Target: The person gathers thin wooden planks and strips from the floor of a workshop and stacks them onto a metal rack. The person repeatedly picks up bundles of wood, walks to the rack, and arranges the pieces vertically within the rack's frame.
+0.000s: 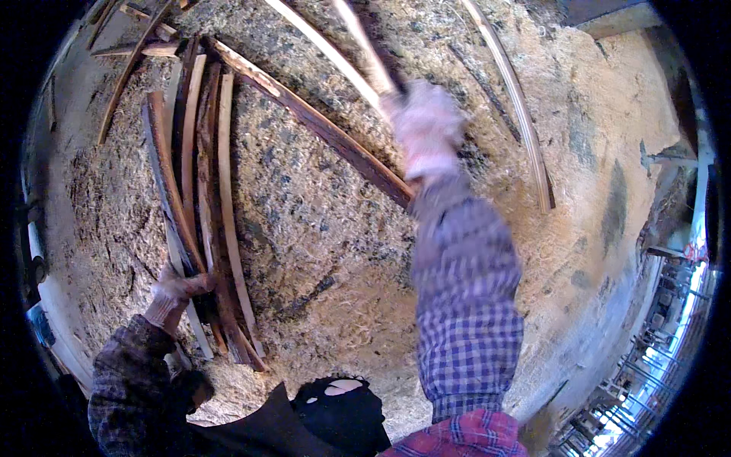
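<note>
On the near left, a bark-edged strip [171,190] leans along a loose bundle [188,137] of wooden strips, the gloved left hand [179,285] closed round its near end. Far out, right of centre, the gloved right hand [428,126] looks closed on the near end of a pale strip [363,44] — motion blur hides the fingers. Handling, my read: light for their length, fairly stiff with some spring, a few already bowed; thin ones could snap. Bark may flake or slip, raw edges could splinter, so gloves make sense. End grip is fine for dragging; for a lift, take near mid-length or the far end will dip. A second pale strip [343,65] runs just left of the right hand; a long dark slat [304,114] slants from the bundle's far end to the right wrist. Further right, another pale slat [521,99] lies apart, beside a thin dark stick [487,91]. All on sawdust-littered ground [343,297].
</note>
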A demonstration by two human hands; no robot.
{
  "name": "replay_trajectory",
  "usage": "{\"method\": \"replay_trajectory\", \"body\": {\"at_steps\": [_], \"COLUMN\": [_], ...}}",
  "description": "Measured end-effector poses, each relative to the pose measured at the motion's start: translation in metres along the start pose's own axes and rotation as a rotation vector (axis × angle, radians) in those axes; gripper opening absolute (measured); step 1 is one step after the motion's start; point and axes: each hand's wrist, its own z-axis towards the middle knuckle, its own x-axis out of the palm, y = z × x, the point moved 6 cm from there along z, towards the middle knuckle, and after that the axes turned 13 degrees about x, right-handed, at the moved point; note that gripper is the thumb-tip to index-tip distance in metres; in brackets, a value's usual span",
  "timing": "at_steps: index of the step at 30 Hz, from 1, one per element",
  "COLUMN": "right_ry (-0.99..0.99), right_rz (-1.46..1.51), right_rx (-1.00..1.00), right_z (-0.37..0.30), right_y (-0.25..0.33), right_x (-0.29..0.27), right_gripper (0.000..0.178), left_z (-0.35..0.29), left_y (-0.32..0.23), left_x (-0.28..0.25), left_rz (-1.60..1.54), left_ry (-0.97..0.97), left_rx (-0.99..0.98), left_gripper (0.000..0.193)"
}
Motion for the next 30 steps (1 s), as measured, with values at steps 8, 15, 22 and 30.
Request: {"method": "replay_trajectory", "body": {"at_steps": [8, 15, 22, 30], "right_ry": [0.576, -0.077, 0.050, 0.146], "right_rz": [0.162, -0.213, -0.023, 0.426], "right_rx": [-0.294, 0.705, 0.664, 0.179], "right_z": [-0.128, 0.010, -0.021, -0.165], "right_y": [0.024, -0.240, -0.242, -0.074], "right_x": [0.006, -0.056, -0.047, 0.002], "right_gripper": [0.065, 0.090, 0.055, 0.054], "left_z": [0.016, 0.003, -0.003, -0.010], "left_y": [0.023, 0.013, -0.022, -0.025], "left_x": [0.005, -0.004, 0.032, 0.031], "left_rz": [-0.011, -0.039, 0.102, 0.050], "left_ry": [0.280, -0.042, 0.058, 0.048], "left_rx": [-0.073, -0.021, -0.005, -0.012], "left_gripper": [0.055, 0.048, 0.060, 0.061]}}
